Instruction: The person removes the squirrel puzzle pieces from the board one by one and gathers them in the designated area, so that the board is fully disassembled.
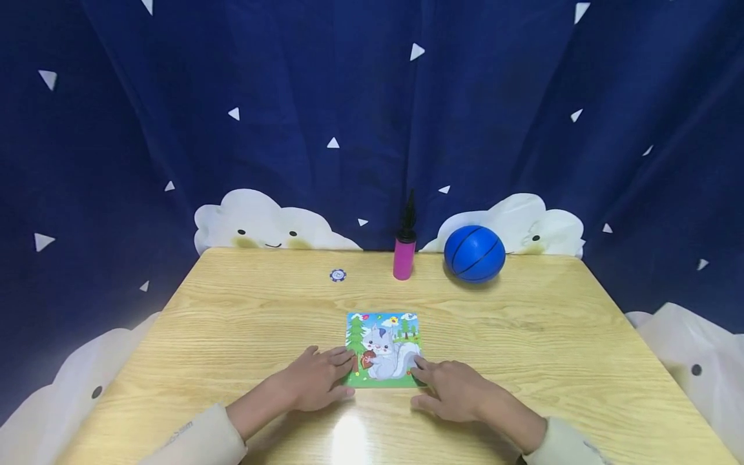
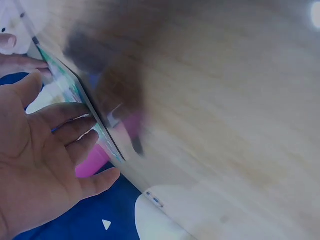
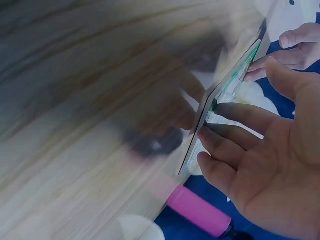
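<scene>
A flat rectangular picture board point(image 1: 383, 352) with a grey squirrel, an acorn and green trees lies on the wooden table. My left hand point(image 1: 321, 378) rests its fingertips on the board's left edge, thumb apart on the near side. On the opposite edge, the fingertips of my right hand point(image 1: 453, 389) touch the lower right part of the board. Both wrist views show relaxed, spread fingers on my left hand point(image 2: 45, 150) and loosely bent ones on my right hand point(image 3: 270, 160). The thin dark side of the board point(image 3: 205, 107) shows in the right wrist view.
Behind the board stands a pink hand pump point(image 1: 403, 258) with a black top. A blue ball point(image 1: 475, 254) with black lines sits right of it, and a blue-and-white chip point(image 1: 338, 275) lies to its left. A dark blue curtain point(image 1: 290, 97) hangs behind the wooden table point(image 1: 250, 323).
</scene>
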Available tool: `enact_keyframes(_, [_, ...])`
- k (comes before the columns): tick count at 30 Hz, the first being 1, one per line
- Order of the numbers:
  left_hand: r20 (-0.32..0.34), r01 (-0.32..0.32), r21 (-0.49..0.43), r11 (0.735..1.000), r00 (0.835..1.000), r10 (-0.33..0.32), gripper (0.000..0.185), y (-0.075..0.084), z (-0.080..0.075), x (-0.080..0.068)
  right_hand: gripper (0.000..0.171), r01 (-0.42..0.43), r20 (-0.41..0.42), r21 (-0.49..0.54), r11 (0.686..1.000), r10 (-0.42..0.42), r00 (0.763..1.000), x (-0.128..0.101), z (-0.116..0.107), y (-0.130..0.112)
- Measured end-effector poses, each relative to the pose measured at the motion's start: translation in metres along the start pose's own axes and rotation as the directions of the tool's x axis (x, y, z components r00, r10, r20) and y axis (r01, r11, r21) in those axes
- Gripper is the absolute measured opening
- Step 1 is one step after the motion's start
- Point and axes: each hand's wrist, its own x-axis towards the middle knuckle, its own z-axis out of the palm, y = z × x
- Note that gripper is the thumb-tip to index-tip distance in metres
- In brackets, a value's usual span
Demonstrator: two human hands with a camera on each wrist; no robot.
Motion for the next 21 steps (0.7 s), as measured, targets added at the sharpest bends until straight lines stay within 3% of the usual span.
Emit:
enact_keyframes(9, [-0.028, -0.004, 0.021, 1.0, 1.0, 0.004, 0.06, -0.004, -0.002, -0.019, 0.065, 0.022, 0.001, -0.004, 1.0, -0.022, 1.0, 0.003, 0.003, -0.013])
enact_keyframes(21, [-0.081, -0.016, -0.005, 1.0, 0.997, 0.015, 0.059, -0.009, 0.001, -0.019, 0.07, 0.017, -0.004, 0.011, 1.0, -0.017, 1.0, 0.006, 0.0, -0.011])
